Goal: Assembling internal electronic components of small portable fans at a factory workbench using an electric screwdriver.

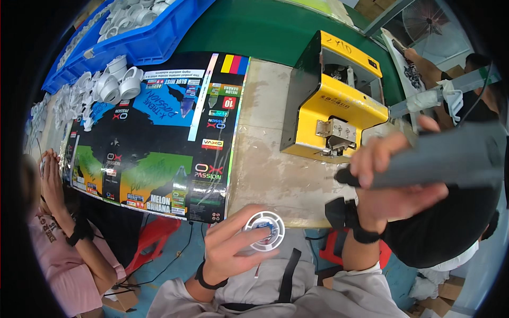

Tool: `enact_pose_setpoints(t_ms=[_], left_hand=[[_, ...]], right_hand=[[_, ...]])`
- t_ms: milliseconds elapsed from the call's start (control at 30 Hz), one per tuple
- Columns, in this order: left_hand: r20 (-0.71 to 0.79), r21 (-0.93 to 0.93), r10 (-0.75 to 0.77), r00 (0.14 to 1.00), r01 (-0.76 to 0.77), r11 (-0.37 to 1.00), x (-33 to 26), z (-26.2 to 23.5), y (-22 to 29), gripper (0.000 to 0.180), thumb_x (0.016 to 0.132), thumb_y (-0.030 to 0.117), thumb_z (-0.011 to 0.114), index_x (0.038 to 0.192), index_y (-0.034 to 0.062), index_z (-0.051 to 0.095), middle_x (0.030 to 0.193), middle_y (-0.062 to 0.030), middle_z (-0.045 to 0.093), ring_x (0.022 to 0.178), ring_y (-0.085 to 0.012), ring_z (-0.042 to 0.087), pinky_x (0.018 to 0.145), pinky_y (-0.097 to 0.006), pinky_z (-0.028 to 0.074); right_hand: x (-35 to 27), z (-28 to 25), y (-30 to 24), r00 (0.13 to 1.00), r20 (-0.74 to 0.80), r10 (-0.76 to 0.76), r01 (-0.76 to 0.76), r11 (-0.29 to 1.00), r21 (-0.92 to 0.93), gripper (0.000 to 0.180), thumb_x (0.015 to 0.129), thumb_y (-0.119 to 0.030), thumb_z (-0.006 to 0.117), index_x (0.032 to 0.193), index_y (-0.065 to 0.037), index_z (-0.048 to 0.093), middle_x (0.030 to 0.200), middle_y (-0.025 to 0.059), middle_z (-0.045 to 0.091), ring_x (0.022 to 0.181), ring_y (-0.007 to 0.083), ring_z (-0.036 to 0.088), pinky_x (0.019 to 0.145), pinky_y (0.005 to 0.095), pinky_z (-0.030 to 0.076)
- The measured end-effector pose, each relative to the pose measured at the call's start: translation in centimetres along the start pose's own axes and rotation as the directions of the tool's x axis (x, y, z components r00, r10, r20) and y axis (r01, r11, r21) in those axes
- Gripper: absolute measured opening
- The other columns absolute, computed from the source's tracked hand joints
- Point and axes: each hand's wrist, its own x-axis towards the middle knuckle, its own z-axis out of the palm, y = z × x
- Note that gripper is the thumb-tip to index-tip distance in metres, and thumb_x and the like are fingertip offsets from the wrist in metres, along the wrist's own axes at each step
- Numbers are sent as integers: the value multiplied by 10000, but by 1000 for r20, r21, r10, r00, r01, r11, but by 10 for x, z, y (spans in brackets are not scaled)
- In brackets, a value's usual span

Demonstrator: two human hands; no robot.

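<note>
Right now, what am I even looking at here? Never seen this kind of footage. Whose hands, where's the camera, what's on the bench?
This is one picture from a wide fisheye camera worn on a person's head, looking down, so straight edges bend near the rim. The two forearms coming up from the bottom belong to the wearer. The left hand holds a small round white part with a blue centre. The right hand grips a long grey tool. On the worn bench stands a yellow box-shaped machine with a metal fixture at its front. To its left lies a large colourful printed sheet, with a heap of white plastic parts at its far corner and a blue bin of more behind. Another person's hands show at the left edge.
</note>
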Motion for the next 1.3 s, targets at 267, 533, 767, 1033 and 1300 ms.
enact_pose_setpoints(t_ms=[267, 533, 767, 1033, 1300], left_hand=[[-5, -26, 91, 996, -92, 995, 10, 9, 8, 368, 491, 132, 852, 785, 23, 659, 979, -212, 631, 798, -291, 664, 641, -304, 547], [-16, 5, 115, 993, -115, 993, 5, 15, 11, 365, 512, 140, 849, 795, 25, 649, 976, -213, 628, 790, -304, 658, 636, -306, 542], [0, -5, 127, 992, -127, 992, 1, 16, 7, 367, 512, 161, 857, 790, 39, 650, 976, -205, 634, 790, -309, 662, 645, -308, 539], [67, -68, 116, 991, -112, 991, -6, 17, 4, 370, 522, 150, 846, 805, 25, 642, 980, -203, 629, 796, -320, 649, 664, -322, 532], [125, -109, 133, 983, -120, 987, 7, 17, 10, 435, 529, 147, 866, 854, -23, 633, 1021, -241, 631, 866, -334, 660, 717, -314, 536]], right_hand=[[-39, 28, -35, 970, 243, -19, -6, 994, 105, 770, 870, -582, 485, 1406, -135, 161, 704, 68, 532, 494, 185, 546, 450, 318, 471], [-60, 34, -27, 985, 144, 97, -115, 986, 123, 756, 832, -597, 543, 1382, -218, 188, 718, 90, 571, 538, 223, 575, 501, 371, 481], [-68, 34, -16, 988, 119, 94, -108, 987, 122, 756, 817, -609, 559, 1369, -228, 210, 723, 95, 579, 547, 226, 579, 511, 374, 480], [-73, 24, -18, 986, 163, -26, 3, 990, 142, 774, 814, -628, 544, 1362, -171, 243, 722, 85, 562, 526, 197, 561, 488, 328, 466], [-60, -2, -44, 966, -50, -255, 248, 962, -118, 850, 833, -665, 462, 1367, -56, 203, 691, 56, 508, 457, 166, 483, 449, 291, 422]])
